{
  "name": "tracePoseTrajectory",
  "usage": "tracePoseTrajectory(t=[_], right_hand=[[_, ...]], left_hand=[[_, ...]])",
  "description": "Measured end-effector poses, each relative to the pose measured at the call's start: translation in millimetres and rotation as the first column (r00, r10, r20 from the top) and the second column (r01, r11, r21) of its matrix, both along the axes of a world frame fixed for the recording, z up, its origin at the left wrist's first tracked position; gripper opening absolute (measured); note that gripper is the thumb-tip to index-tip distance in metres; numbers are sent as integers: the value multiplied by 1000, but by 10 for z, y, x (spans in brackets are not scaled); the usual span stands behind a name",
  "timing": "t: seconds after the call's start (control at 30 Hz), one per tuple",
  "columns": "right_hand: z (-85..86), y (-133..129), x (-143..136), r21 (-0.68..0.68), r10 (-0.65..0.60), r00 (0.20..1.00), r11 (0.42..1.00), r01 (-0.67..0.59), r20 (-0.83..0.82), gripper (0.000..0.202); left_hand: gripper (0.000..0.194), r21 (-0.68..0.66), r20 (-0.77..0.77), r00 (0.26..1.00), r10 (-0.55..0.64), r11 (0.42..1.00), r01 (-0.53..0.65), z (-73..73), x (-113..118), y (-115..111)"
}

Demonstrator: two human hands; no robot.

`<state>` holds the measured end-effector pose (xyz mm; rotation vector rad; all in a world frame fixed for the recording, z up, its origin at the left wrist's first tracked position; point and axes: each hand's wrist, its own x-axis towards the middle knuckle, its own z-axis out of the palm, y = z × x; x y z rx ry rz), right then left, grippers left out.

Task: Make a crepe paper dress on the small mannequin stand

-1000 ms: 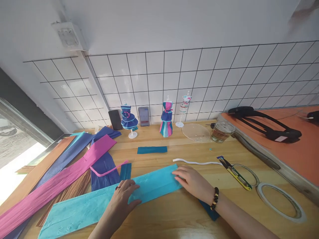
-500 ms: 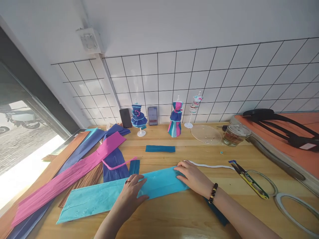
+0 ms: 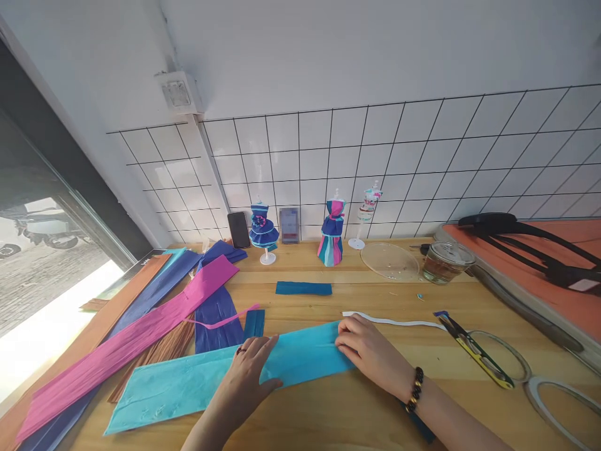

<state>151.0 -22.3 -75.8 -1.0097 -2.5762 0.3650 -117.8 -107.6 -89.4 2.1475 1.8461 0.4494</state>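
A long turquoise crepe paper strip (image 3: 183, 382) lies slantwise across the wooden table in front of me. My left hand (image 3: 250, 369) rests flat on its middle, fingers stretched and thumb apart. At the strip's right end my right hand (image 3: 364, 347) has its fingers curled together on the paper, and they hide that end. A dark blue paper piece (image 3: 420, 426) shows partly from under my right forearm. Just beyond the turquoise strip lie a small dark teal piece (image 3: 254, 324) and a thin pink strip (image 3: 220, 324). A white narrow tape strip (image 3: 399, 322) runs rightward from behind my right hand.
Pink crepe paper (image 3: 126, 344) and other coloured sheets spread at left. Yellow-black scissors (image 3: 476, 352) and tape rolls (image 3: 558, 401) lie at right. Small dress forms (image 3: 332, 235), a phone (image 3: 239, 230), a clear disc (image 3: 389, 260) and a lidded glass (image 3: 446, 263) stand or lie along the back.
My right hand's fingers have drawn together and curled at the strip's right end. My left hand has stayed on the strip. The view has tilted slightly upward.
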Motion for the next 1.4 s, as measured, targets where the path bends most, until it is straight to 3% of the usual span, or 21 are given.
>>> tracePoseTrajectory(t=[0.23,0.37,0.53,0.73,0.87,1.2,1.4], right_hand=[[1,-332,170,-45,32,998,998,-35,-62,16],[-17,-468,243,-103,25,998,994,-30,-53,15],[-61,-596,336,-169,22,1000,985,-23,-9,15],[-133,-683,377,-206,27,999,978,-21,24,20],[-156,-702,385,-210,9,1000,978,-5,19,20],[-164,-712,461,-237,-54,998,970,49,-15,20],[-184,-720,492,-232,-138,990,965,126,-39,21]], left_hand=[[67,258,-175,984,-44,962,89,-50,-16,-58],[42,358,-259,961,-96,915,187,19,-15,-181],[14,316,-340,920,-195,898,307,67,5,-416],[14,261,-374,885,-278,884,388,-126,52,-612],[17,237,-297,926,-234,921,309,-186,83,-682],[18,110,-71,980,-184,975,191,-81,116,-682],[15,8,107,992,-71,997,71,-37,122,-641]])
